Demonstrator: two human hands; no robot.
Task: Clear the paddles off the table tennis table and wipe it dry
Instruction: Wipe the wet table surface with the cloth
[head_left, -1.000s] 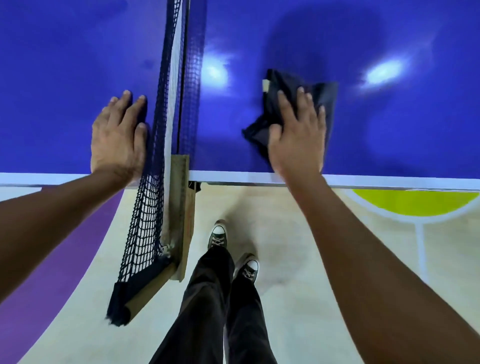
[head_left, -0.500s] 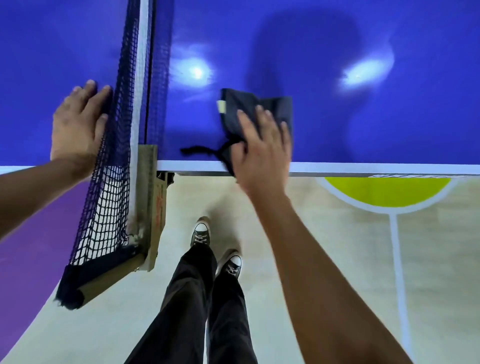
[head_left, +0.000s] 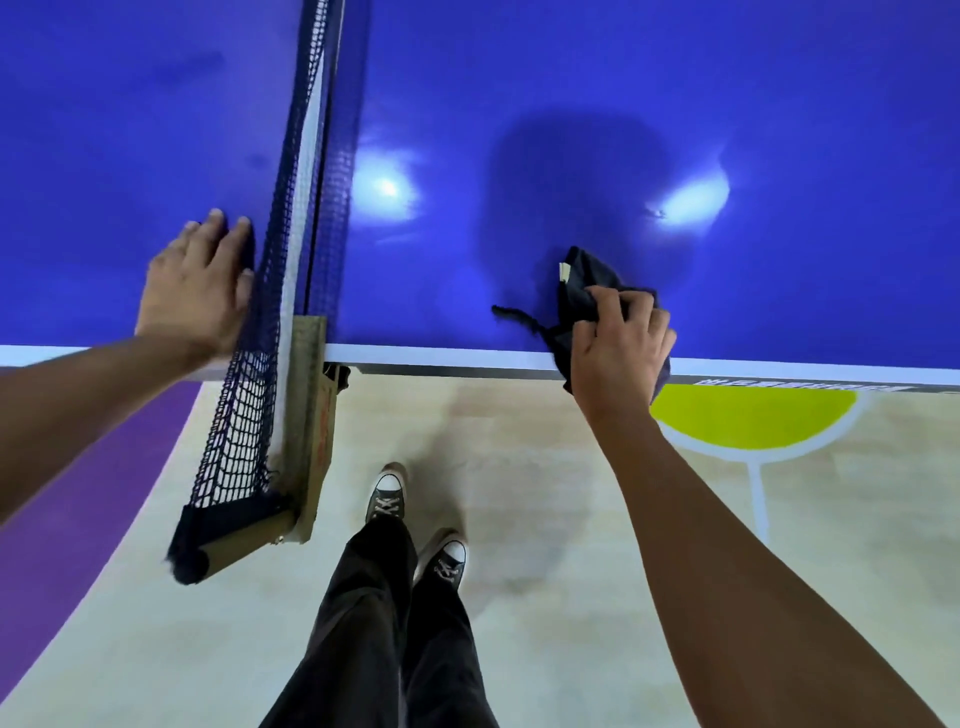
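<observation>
Head camera looks down at a blue table (head_left: 675, 78) and at the floor (head_left: 519, 519) in front of it. A dark net (head_left: 291, 208) runs across the table and sticks out past the near edge, where it is tied to a post (head_left: 311, 415).

The left hand (head_left: 195, 291) lies flat on the table, just left of the net. Its fingers are straight and close together, and they hold nothing. The side of the hand touches the net.

The right hand (head_left: 621, 345) is at the near edge of the table, well to the right of the net. Its fingers are curled round a dark cloth (head_left: 584, 283) and grip it. The cloth is bunched up. Part of it sits on the table above the fingers, and part hangs over the white edge under the hand. A loose thread (head_left: 514, 314) from the cloth trails left on the table.

Two bright spots of light shine on the tabletop. Below, two shoes (head_left: 387, 499) stand on the pale floor. A yellow half circle (head_left: 753, 415) is painted under the right side, and a purple patch (head_left: 78, 493) is on the left.
</observation>
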